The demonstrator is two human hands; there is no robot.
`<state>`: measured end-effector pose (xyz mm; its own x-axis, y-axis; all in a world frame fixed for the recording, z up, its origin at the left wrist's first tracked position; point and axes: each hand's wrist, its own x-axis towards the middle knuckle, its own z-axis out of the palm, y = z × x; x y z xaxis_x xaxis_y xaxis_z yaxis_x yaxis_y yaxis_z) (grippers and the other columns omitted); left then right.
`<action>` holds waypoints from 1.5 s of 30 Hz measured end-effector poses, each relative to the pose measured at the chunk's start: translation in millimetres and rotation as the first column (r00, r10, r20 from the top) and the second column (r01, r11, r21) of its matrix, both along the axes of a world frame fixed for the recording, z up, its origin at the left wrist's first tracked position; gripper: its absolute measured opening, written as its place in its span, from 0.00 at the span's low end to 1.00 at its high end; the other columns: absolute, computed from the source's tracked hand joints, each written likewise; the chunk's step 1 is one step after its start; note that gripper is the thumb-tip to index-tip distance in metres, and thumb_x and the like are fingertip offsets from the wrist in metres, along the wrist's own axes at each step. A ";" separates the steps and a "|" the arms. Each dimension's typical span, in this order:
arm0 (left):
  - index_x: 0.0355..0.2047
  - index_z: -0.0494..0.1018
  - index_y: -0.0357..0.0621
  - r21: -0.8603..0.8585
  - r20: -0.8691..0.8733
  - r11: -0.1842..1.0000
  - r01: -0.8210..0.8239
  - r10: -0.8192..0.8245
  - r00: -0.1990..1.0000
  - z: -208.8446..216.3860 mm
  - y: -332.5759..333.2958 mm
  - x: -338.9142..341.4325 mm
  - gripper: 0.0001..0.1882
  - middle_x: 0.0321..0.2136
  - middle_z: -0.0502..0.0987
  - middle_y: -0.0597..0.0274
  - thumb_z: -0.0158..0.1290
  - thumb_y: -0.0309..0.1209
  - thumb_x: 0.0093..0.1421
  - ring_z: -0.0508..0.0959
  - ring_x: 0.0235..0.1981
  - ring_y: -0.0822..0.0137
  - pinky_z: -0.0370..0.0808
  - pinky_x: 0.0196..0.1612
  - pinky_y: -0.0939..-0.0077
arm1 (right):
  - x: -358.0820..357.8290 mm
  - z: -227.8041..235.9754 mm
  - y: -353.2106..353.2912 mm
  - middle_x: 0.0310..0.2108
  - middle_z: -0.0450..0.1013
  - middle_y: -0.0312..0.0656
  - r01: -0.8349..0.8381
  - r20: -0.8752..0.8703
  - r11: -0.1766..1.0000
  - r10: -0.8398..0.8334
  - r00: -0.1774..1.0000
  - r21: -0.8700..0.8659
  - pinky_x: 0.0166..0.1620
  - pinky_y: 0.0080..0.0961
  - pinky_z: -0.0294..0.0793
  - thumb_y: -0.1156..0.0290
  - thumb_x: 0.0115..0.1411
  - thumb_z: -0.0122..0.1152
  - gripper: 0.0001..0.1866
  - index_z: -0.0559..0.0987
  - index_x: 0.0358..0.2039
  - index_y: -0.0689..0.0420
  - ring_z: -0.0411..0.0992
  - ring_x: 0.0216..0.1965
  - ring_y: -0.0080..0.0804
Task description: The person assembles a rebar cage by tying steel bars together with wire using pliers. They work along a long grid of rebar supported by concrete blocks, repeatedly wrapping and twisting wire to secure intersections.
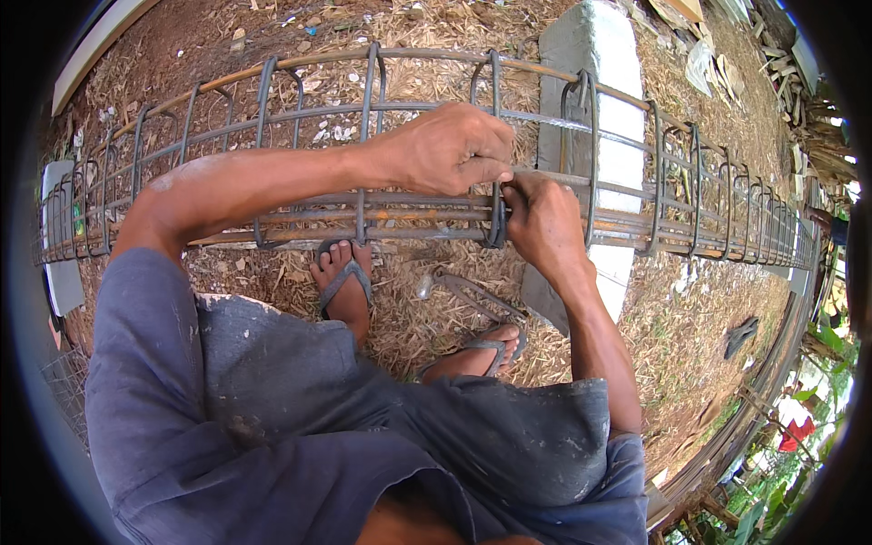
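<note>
In the head view, the rebar cage, a long lattice of grey and rust-brown steel bars (427,215) bound by dark rectangular stirrups, runs across the scene in front of the person and, near its middle, lies over a long white and grey slab (613,54) of undetermined material. The left hand (450,150) reaches over the upper bars with fingers curled in at one dark steel stirrup (495,86). The right hand (545,218) is on the other side of that stirrup, thumb and fingers bent in toward it. The two hands are close together, fingertips almost meeting; whether either is clamped on the stirrup or on something thin between the fingers cannot be told. Below the cage, a slender dark metal tool with two long handles (451,282) lies on the straw-littered brown ground (409,291), just beside the right foot (495,350). The left foot (342,282) stands near the cage's lower edge; both feet wear dark thong sandals. A crumpled black item (741,336) lies on the ground, well apart, toward the right.
</note>
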<state>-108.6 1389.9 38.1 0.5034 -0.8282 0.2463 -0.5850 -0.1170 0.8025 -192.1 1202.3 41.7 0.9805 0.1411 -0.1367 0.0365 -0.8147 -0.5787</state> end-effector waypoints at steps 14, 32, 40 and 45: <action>0.21 0.79 0.38 0.373 0.610 0.919 0.126 -0.345 0.713 3.3 26.3 -14.6 0.08 0.33 0.74 0.62 0.57 0.31 0.51 0.72 0.45 0.62 0.77 0.50 0.67 | 13.3 6.5 0.3 0.22 0.75 0.58 0.086 -0.174 0.988 -0.062 0.983 0.131 0.35 0.44 0.73 0.66 0.56 0.60 0.13 0.81 0.25 0.65 0.76 0.27 0.54; 0.46 0.78 0.41 0.531 -0.589 0.819 0.216 0.174 0.789 -15.1 3.6 36.8 0.16 0.39 0.81 0.56 0.50 0.32 0.61 0.80 0.38 0.64 0.77 0.38 0.67 | 7.0 -1.0 17.2 0.23 0.76 0.52 -0.034 0.196 0.979 0.074 0.978 -0.203 0.25 0.43 0.75 0.65 0.54 0.60 0.12 0.78 0.23 0.62 0.76 0.21 0.50; 0.47 0.80 0.42 0.446 -0.785 0.827 0.341 0.179 0.594 -40.4 -9.3 43.8 0.17 0.38 0.82 0.58 0.59 0.32 0.58 0.79 0.37 0.68 0.75 0.38 0.70 | 5.0 -5.2 19.5 0.23 0.75 0.51 0.000 0.230 0.982 0.044 0.972 -0.191 0.26 0.44 0.74 0.65 0.55 0.60 0.12 0.77 0.22 0.61 0.76 0.22 0.51; 0.40 0.82 0.44 0.543 -0.510 0.828 0.137 0.195 0.838 -28.7 -9.9 32.1 0.12 0.30 0.83 0.60 0.59 0.32 0.56 0.79 0.32 0.68 0.74 0.36 0.72 | 7.1 5.7 15.2 0.23 0.75 0.53 0.022 0.042 0.997 -0.019 0.999 -0.080 0.32 0.46 0.73 0.64 0.55 0.61 0.13 0.77 0.22 0.62 0.76 0.25 0.53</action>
<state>-76.5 1380.0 9.4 0.4382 -0.7170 -0.5422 -0.0819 -0.6325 0.7702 -185.0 1217.4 47.4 0.9881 0.1111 -0.1064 0.0417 -0.8592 -0.5099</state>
